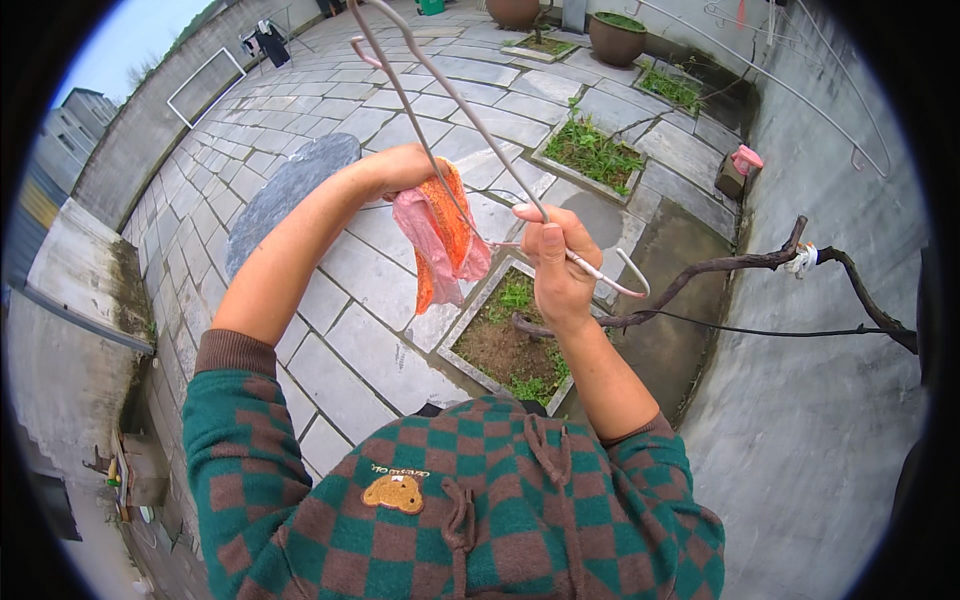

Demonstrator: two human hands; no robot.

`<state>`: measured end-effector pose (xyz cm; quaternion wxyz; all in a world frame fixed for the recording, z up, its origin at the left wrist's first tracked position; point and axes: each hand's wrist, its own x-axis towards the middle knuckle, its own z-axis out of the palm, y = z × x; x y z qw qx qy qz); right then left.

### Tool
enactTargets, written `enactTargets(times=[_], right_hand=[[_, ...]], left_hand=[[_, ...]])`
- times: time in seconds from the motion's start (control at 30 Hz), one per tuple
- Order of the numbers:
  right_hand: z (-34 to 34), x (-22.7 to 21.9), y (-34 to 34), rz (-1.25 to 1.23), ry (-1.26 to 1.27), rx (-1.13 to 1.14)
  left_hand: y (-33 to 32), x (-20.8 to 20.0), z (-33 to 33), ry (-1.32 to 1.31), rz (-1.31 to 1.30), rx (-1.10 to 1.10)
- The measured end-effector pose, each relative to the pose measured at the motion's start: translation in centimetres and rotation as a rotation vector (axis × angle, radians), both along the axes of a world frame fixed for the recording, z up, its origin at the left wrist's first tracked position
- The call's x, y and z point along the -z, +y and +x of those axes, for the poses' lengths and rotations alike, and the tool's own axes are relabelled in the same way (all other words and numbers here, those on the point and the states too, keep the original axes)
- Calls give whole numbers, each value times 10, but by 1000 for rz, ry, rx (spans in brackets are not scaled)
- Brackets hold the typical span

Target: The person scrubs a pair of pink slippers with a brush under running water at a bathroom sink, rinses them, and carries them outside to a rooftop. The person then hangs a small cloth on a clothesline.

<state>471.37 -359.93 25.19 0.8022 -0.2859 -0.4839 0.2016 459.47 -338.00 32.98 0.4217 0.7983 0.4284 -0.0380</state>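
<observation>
My right hand (562,265) is closed round a bent metal clothes hanger (475,118) near its hooked end. Beyond the fist the hook curls out to the right, while the long wire sides run up past the top of the picture. An orange and pink cloth (440,240) hangs from my left hand (408,170), close against the wire. That hand's fingers are mostly hidden behind the cloth, which they grip. Whether the cloth also wraps the wire, I cannot tell.
A round grey stone slab (300,190) lies left of my hands. Below them is a square planting bed (505,335). A twisted vine branch (690,278) reaches right toward the concrete wall (820,420). Beyond stand another bed (592,148) and a brown pot (617,42).
</observation>
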Motion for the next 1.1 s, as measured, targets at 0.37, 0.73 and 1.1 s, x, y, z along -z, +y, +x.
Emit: enactTargets(times=[0.37, 0.73, 1.1], right_hand=[[-11, -17, 6, 101, -24, 26], [18, -2, 15, -75, -288, 48], [69, -111, 11, -499, -916, -11]], left_hand=[[5, 6, 6, 31, 233, 93], [16, -40, -22, -64, 67, 54], [35, 14, -54, 175, 60, 328]])
